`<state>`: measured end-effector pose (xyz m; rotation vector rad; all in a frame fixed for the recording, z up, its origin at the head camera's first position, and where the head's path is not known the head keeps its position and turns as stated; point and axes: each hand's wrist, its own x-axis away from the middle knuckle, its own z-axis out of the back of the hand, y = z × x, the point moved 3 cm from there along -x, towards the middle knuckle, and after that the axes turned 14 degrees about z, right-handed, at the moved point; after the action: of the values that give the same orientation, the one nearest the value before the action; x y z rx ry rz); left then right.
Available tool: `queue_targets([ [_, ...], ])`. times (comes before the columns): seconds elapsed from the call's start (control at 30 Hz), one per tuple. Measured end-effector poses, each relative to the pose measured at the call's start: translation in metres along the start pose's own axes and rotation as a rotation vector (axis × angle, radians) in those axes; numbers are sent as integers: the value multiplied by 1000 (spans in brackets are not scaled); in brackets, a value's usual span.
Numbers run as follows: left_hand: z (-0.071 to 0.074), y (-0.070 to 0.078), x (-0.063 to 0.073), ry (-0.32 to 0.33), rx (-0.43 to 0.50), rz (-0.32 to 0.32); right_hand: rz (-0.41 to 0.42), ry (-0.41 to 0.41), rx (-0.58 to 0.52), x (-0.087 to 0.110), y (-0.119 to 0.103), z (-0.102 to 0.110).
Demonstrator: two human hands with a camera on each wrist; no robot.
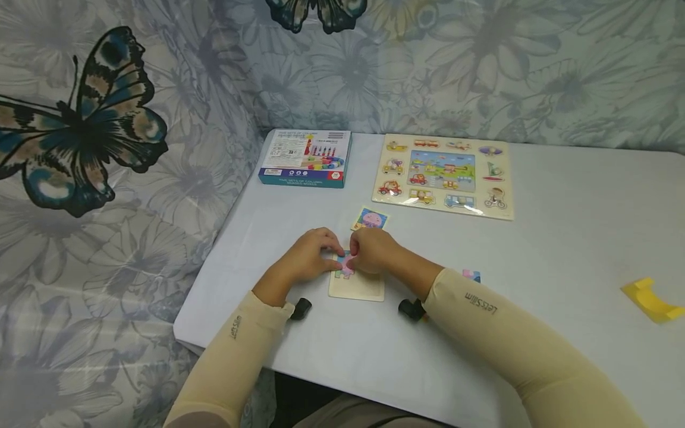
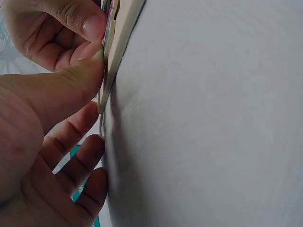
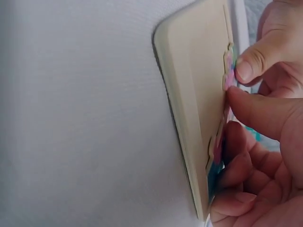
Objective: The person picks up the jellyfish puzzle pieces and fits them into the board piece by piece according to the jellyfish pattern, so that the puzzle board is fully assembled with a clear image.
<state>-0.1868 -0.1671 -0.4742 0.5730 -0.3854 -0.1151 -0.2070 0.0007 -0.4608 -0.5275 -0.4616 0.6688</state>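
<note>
A small pale wooden puzzle board (image 1: 355, 288) lies on the table, with pink and blue puzzle pieces (image 1: 345, 270) across its upper left part. At the board's left edge my left hand (image 1: 310, 255) presses the pieces with its thumb, the other fingers loosely spread in the left wrist view. From the other side my right hand (image 1: 373, 249) holds a pink and blue puzzle piece (image 3: 216, 153) against the board, thumb and curled fingers on it. The two thumbs nearly meet over the pieces. A square pink-and-blue picture (image 1: 371, 218) lies just beyond my right hand, partly covered by it.
At the back left lies a flat toy box (image 1: 305, 157). A larger wooden vehicle puzzle (image 1: 443, 175) is to its right. One loose coloured piece (image 1: 471, 275) shows beside my right sleeve, and a curved yellow strip (image 1: 651, 300) lies at the far right.
</note>
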Motion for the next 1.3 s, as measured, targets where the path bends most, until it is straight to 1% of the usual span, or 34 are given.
queue_targets([
  [0.17,2,-2,-2,-21,52,37,-18,-20,-10,-3,0,0],
  [0.3,1,-3,-4,-32,65,71,-18,-28,-14,-5,1,1],
  [0.4,1,-5,-6,-42,71,80,-15,-38,-27,-5,1,1],
  [0.63,2,-7,-11,-67,42,45,6,-57,2,-6,0,2],
  [0.73,2,-8,-13,-83,27,16,4,-74,13,-7,1,2],
  [0.9,6,-10,-13,-113,31,-5,12,-85,9,-7,2,2],
  [1.1,6,-7,-13,-125,25,47,24,-97,-14,-6,-1,1],
  [1.23,5,-5,-16,-116,17,75,17,-119,10,-6,-3,1],
  [1.3,5,-4,-17,-117,12,79,8,-129,19,-6,-4,1],
])
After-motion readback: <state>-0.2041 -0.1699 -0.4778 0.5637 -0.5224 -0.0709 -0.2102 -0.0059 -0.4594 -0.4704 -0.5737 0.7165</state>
